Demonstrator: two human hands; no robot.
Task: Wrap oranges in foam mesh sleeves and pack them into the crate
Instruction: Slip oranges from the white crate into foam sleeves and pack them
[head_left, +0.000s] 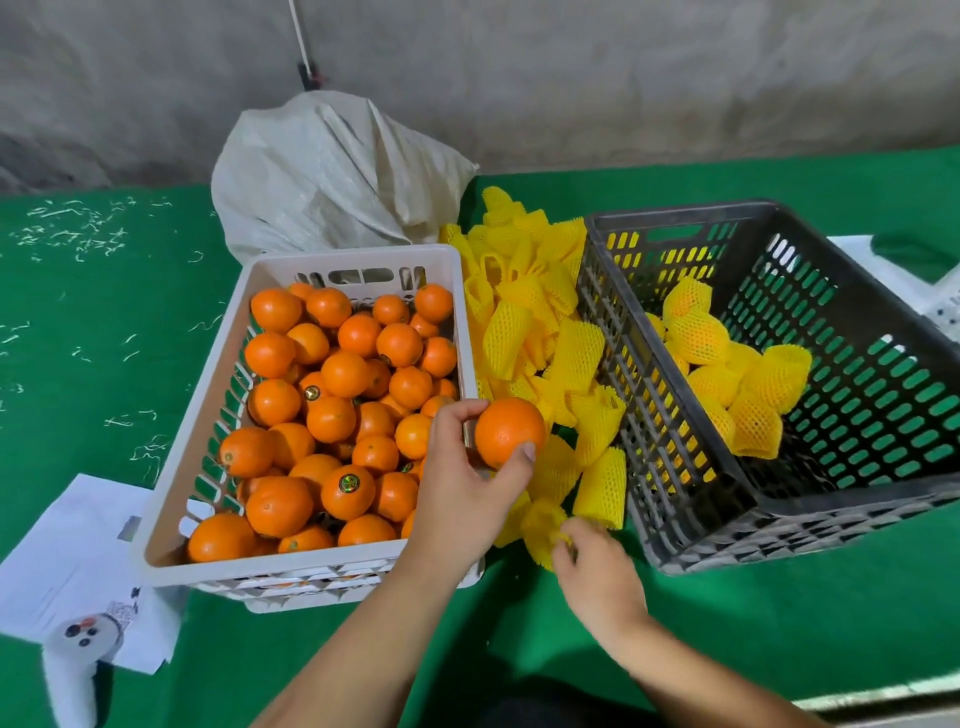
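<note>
While oranges (332, 410) fill white crate (171, 457), wrapped in black crate (691, 467)

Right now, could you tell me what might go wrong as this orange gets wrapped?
The left hand holds the orange by fingertips beyond the white crate's rim; it could slip onto the loose sleeves. The right hand pinches a crumpled sleeve, which may be awkward to open one-handed.
</note>
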